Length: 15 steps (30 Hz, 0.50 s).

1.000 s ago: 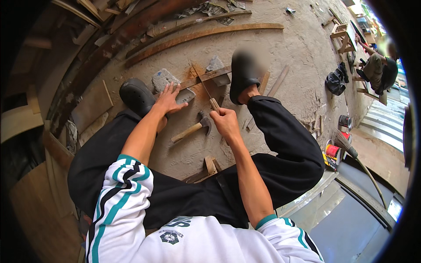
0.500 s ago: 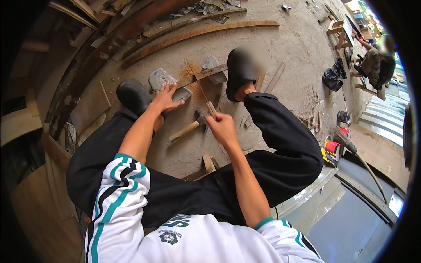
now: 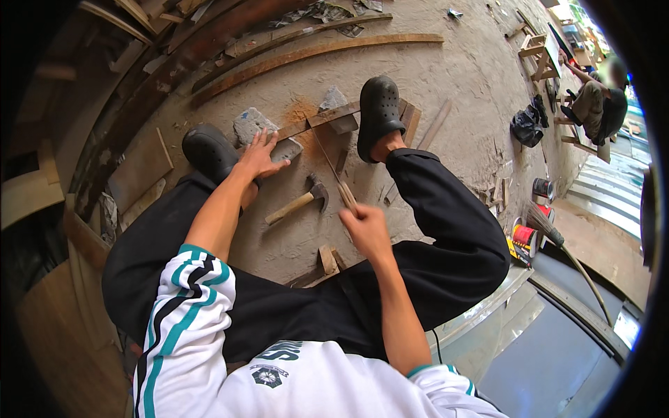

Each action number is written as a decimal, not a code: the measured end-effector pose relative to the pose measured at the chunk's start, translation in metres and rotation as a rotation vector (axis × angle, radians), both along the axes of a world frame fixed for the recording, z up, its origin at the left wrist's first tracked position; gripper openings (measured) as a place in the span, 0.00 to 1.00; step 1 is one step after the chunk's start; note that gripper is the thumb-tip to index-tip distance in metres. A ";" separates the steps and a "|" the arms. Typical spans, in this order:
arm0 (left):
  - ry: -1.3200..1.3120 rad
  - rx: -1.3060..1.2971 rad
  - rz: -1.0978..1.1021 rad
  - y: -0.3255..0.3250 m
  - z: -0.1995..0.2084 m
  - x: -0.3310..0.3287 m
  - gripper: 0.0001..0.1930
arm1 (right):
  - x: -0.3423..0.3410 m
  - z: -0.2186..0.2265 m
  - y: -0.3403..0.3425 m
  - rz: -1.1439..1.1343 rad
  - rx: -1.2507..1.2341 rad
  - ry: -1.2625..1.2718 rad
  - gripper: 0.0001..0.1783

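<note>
A narrow wooden strip [image 3: 289,130] lies across two rough grey blocks [image 3: 249,124], between my feet. My left hand [image 3: 259,159] presses down near the strip's left part, with its fingers spread over the wood and block. In my right hand [image 3: 367,228], the fingers are closed round the wooden handle of a handsaw [image 3: 326,155]. The thin blade crosses the strip at an angle, its far end by orange sawdust [image 3: 301,110]. A hammer [image 3: 293,207] with a wooden handle rests on the ground between my hands. My right clog [image 3: 381,115] stands at the strip's right end.
Long boards [image 3: 313,50] lie farther out, with stacked wood at the left. To the right are a black plastic bag [image 3: 528,125], paint cans [image 3: 524,233] and a broom [image 3: 557,237]. Another person [image 3: 599,104] sits at the far right beside a wooden stool [image 3: 538,56].
My right hand has drawn the saw back toward me and slightly right, uncovering the hammer's head. My left hand stays on the strip.
</note>
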<state>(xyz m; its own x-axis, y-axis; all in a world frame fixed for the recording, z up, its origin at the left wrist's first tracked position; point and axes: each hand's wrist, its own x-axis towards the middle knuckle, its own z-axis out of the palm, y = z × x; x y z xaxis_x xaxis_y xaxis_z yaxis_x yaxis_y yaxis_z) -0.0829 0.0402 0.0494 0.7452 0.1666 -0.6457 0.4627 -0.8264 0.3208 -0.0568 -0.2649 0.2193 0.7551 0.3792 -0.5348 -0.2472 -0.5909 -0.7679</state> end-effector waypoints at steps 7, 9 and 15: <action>-0.024 0.024 -0.040 -0.016 0.000 0.008 0.53 | 0.022 -0.063 0.025 -0.083 0.133 -0.035 0.20; 0.003 0.006 -0.015 -0.012 0.001 0.010 0.53 | 0.029 -0.065 0.030 -0.057 0.114 -0.064 0.20; -0.021 0.000 -0.007 -0.004 0.000 0.002 0.54 | -0.007 0.004 -0.014 0.000 -0.003 -0.009 0.21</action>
